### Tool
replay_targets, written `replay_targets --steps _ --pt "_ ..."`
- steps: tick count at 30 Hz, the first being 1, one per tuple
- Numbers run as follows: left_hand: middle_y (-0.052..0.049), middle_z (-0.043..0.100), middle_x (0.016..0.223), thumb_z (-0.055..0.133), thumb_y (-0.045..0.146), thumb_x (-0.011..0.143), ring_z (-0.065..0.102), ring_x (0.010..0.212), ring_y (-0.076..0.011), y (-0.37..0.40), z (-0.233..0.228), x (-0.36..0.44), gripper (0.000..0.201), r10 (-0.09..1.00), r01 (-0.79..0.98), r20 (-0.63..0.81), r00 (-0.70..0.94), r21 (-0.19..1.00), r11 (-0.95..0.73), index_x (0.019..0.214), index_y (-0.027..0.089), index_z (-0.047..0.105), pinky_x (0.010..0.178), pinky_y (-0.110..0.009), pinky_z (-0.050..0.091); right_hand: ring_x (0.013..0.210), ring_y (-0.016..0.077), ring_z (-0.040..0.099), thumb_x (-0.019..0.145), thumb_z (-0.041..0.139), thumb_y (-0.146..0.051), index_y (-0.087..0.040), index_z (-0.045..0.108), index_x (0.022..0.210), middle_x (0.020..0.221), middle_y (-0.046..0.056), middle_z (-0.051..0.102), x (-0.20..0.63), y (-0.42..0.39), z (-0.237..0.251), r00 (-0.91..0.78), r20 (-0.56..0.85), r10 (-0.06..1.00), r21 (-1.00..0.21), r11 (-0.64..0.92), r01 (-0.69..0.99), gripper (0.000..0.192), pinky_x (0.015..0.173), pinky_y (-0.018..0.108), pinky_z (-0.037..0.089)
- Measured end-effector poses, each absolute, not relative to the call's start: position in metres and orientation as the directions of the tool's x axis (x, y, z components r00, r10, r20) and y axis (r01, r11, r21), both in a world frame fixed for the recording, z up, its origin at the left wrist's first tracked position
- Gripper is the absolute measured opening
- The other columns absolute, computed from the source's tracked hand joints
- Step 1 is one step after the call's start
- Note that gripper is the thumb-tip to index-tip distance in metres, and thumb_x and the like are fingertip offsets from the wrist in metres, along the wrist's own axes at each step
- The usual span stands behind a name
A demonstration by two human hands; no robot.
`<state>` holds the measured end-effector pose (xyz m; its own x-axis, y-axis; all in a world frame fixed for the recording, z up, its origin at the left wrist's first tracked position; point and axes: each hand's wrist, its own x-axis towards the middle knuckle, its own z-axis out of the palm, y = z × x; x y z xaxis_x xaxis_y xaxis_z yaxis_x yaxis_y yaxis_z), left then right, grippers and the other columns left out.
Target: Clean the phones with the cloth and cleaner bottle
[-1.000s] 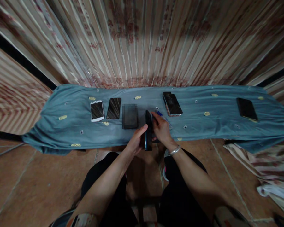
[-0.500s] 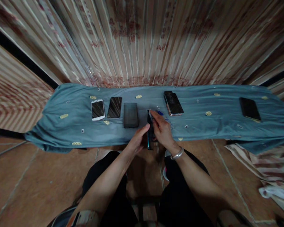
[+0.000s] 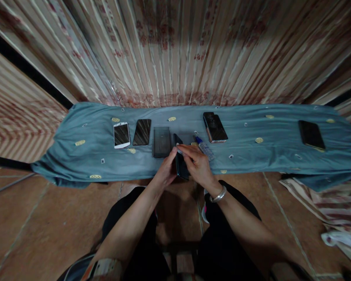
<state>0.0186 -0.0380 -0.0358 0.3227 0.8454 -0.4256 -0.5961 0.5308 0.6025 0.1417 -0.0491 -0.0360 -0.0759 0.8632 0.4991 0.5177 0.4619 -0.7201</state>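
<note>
Reading the dial from mid-view: faces a pleated curtain (image 3: 175, 54) at twelve o'clock, with brown tiled floor (image 3: 84, 214) towards six and a teal cloth (image 3: 242, 156) running nine to three. Grips with the left hand (image 3: 165, 169), near seven, a dark phone (image 3: 180, 164) just below centre, at six. Touches the phone's far end with the right hand (image 3: 198, 163), between four and five, bunched narrow; cannot tell about anything pinched there. On the cloth: a phone stack (image 3: 218, 128) at half past two, a black phone (image 3: 311, 134) far out at three, a dark, pixel-blurred slab (image 3: 161, 143) close in at nine, a glossy phone (image 3: 142, 132) beyond, then a white-framed phone (image 3: 121, 135). Between three and four, a clear, blue-tipped item (image 3: 205, 149). At five, behind the right hand, a silver bracelet (image 3: 218, 194).
</note>
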Motion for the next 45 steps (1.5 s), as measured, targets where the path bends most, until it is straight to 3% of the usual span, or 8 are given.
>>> replay_targets --steps 5,14,20,36,45 --pt "-0.008 0.075 0.096 0.060 0.038 0.090 0.069 0.104 -0.0217 -0.038 -0.030 0.019 0.032 0.823 -0.610 -0.464 0.328 0.562 0.559 0.100 0.011 0.072 0.095 -0.032 0.052 0.112 0.0205 0.064 0.094 0.046 -0.018 -0.030 0.071 0.115 0.117 0.002 0.073 0.142 -0.049 -0.035 -0.069 0.498 0.865 -0.715 0.454 0.531 0.035 0.102 0.041 0.049" --pt "-0.008 0.076 0.095 0.056 0.038 0.093 0.071 0.095 -0.0221 -0.038 -0.019 0.013 0.036 0.828 -0.588 -0.476 0.297 0.592 0.551 0.111 0.011 0.070 0.092 -0.032 0.054 0.111 0.0237 0.063 0.092 0.043 -0.015 -0.025 0.071 0.116 0.118 0.007 0.071 0.149 -0.043 -0.049 -0.092 0.461 0.883 -0.661 0.411 0.628 0.038 0.102 0.044 0.048" --pt "-0.009 0.076 0.091 0.045 0.033 0.098 0.073 0.085 -0.0196 -0.042 -0.016 0.014 0.035 0.810 -0.547 -0.496 0.313 0.603 0.581 0.106 0.009 0.070 0.084 -0.032 0.057 0.109 0.0245 0.064 0.091 0.043 -0.013 -0.021 0.070 0.114 0.116 0.009 0.072 0.156 -0.037 -0.057 -0.063 0.458 0.886 -0.647 0.382 0.660 0.036 0.099 0.044 0.049" --pt "-0.009 0.074 0.078 0.059 0.037 0.090 0.072 0.080 -0.0203 -0.053 -0.025 0.019 0.028 0.787 -0.485 -0.511 0.347 0.620 0.617 0.093 0.011 0.071 0.083 -0.038 0.060 0.106 0.0240 0.065 0.090 0.044 -0.014 -0.022 0.071 0.114 0.113 0.007 0.073 0.168 -0.019 -0.063 0.021 0.506 0.862 -0.626 0.351 0.696 0.037 0.096 0.043 0.051" --pt "-0.010 0.075 0.088 0.058 0.035 0.091 0.072 0.089 -0.0213 -0.054 -0.029 0.023 0.027 0.787 -0.475 -0.509 0.349 0.627 0.617 0.098 0.012 0.070 0.082 -0.037 0.060 0.108 0.0228 0.065 0.093 0.044 -0.016 -0.022 0.070 0.116 0.114 0.008 0.073 0.163 -0.023 -0.059 0.003 0.574 0.819 -0.597 0.416 0.686 0.036 0.097 0.043 0.052"
